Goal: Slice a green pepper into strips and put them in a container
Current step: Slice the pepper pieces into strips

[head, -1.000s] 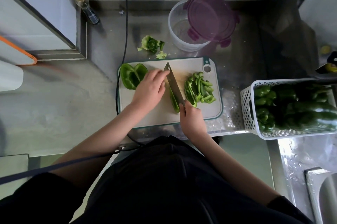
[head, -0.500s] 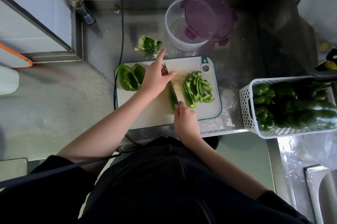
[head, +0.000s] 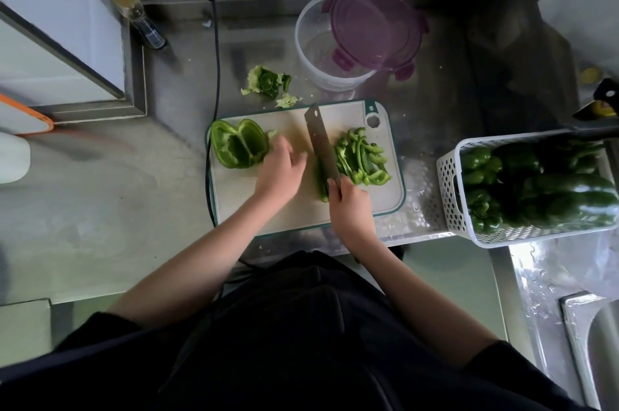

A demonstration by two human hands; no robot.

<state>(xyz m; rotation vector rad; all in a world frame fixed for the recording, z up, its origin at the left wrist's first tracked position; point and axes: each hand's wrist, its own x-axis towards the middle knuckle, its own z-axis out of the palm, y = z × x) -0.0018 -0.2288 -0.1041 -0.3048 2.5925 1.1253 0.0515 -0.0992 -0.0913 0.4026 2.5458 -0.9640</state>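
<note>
On the white cutting board (head: 301, 209) my right hand (head: 350, 206) grips the handle of a cleaver (head: 320, 142), blade pointing away from me. Cut green pepper strips (head: 361, 156) lie in a pile right of the blade; one narrow pepper piece (head: 321, 181) lies just left of it. My left hand (head: 279, 172) hovers blurred over the board's middle, fingers spread and holding nothing, next to an uncut pepper half (head: 237, 147) at the board's left end. A clear round container (head: 318, 49) stands behind the board, its purple lid (head: 375, 28) resting askew on its rim.
Pepper core and scraps (head: 268, 84) lie on the steel counter behind the board. A white basket (head: 452, 183) of whole green peppers stands to the right. A black cable (head: 216, 52) runs down the board's left side. A small bottle (head: 135, 13) stands at the back left; a sink (head: 596, 337) sits lower right.
My left hand left the cleaver blade and drew back left toward the uncut pepper half. The cleaver stays beside the strip pile in my right hand.
</note>
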